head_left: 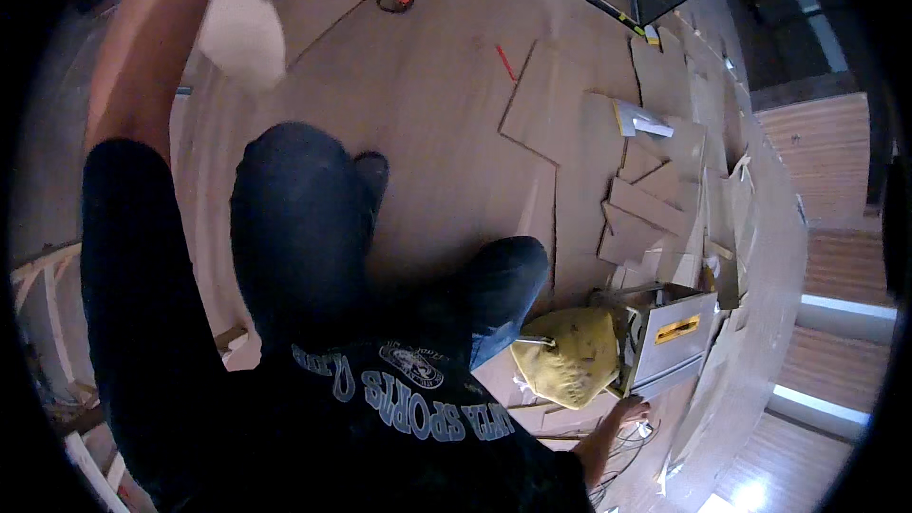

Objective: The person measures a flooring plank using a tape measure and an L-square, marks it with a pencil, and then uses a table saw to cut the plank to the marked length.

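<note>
Right hand (629, 410) at five o'clock, fingers spread on offcuts beside the table saw (670, 334) and its yellow dust bag (570, 356); left hand (242, 33), at eleven o'clock, blurred, grip unreadable; cut boards (646, 204) lie unlaid at three o'clock.

Your yellow dust bag (568, 357) hangs bulging off the grey table saw (668, 336), beside scattered plywood offcuts (646, 204) on the floor.

One label seen: a small yellow rectangular label (677, 330) with dark markings, set on the pale grey top of a boxy machine (668, 337) at lower right, beside a yellow bag (567, 356). Possibly a warning sticker; too blurred to tell.
</note>
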The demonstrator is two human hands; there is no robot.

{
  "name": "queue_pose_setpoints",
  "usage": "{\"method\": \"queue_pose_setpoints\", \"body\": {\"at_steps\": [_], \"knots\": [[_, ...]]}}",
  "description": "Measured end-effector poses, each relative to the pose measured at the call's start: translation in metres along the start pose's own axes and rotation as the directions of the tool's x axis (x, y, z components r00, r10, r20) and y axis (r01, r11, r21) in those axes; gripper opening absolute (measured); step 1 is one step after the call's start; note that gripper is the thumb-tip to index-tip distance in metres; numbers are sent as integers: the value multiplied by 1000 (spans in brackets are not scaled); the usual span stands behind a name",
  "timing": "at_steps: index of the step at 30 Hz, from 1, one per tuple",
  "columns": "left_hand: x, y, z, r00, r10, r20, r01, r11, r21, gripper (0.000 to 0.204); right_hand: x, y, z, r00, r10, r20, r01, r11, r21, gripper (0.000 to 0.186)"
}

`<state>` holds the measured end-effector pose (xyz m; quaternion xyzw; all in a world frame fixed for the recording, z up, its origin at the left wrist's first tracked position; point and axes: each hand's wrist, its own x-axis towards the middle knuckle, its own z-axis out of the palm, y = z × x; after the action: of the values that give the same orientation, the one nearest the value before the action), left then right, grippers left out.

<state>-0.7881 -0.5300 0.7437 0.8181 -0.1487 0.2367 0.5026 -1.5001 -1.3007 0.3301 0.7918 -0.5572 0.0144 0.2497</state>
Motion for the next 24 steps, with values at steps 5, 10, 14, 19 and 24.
{"method": "queue_pose_setpoints", "body": {"at_steps": [5, 10, 14, 19, 24], "knots": [[-25, -128, 55, 915, -19, 402, -144, 917, 371, 44, -94, -110, -120, 987, 87, -132, -13, 877, 480, 52], [-108, -277, 168, 577, -394, 716, 1, 876, 482, 54, -120, -248, -211, 869, -443, -222, 494, 738, 459, 49], [-168, -373, 227, 337, -457, 823, -78, 858, 508, 57, -110, -362, -257, 699, -618, -359, 687, 441, 577, 43], [-206, -411, 220, 475, -390, 788, 107, 915, 388, 64, -94, -523, -286, 393, -812, -432, 837, 121, 534, 35], [-220, -408, 224, 449, -262, 854, 85, 964, 251, 58, -115, -648, -335, 141, -897, -419, 748, -181, 639, 44]]}}
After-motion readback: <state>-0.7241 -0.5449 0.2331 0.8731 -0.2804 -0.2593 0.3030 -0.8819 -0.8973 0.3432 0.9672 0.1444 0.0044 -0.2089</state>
